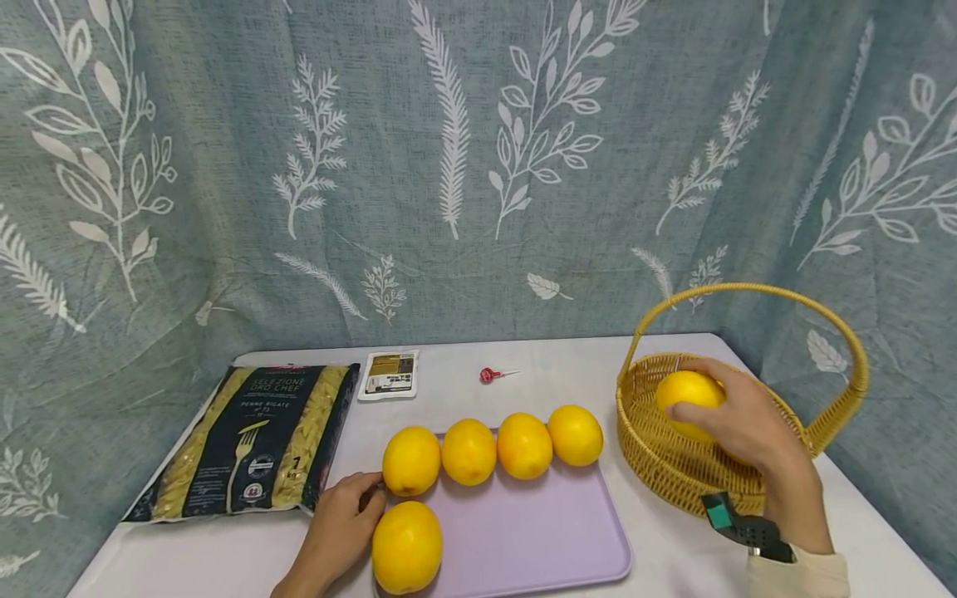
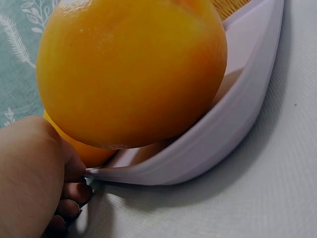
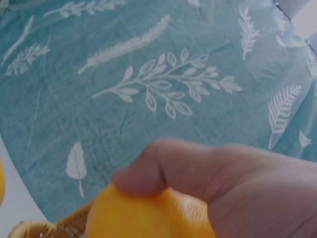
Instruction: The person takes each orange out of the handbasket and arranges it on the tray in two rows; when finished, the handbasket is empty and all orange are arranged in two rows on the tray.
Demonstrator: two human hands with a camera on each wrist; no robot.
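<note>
In the head view my right hand (image 1: 740, 411) grips an orange (image 1: 688, 397) inside the mouth of a wicker basket (image 1: 658, 465). The right wrist view shows the thumb (image 3: 143, 173) lying over that orange. Part of another orange shows under the hand in the basket. At the left edge of a lilac tray (image 1: 523, 531), my left hand (image 1: 344, 515) pinches the rim, thumb above and fingers below in the left wrist view. Beside it sits a near orange (image 1: 407, 548); several more, such as this orange (image 1: 469, 451), line the tray's far side.
A bag of penne pasta (image 1: 250, 440) lies left of the tray. Behind are a small flat packet (image 1: 389, 375) and a red lollipop (image 1: 489, 375). The basket's tall handle (image 1: 748, 288) arches over its opening. A patterned curtain (image 1: 374, 166) hangs behind the table.
</note>
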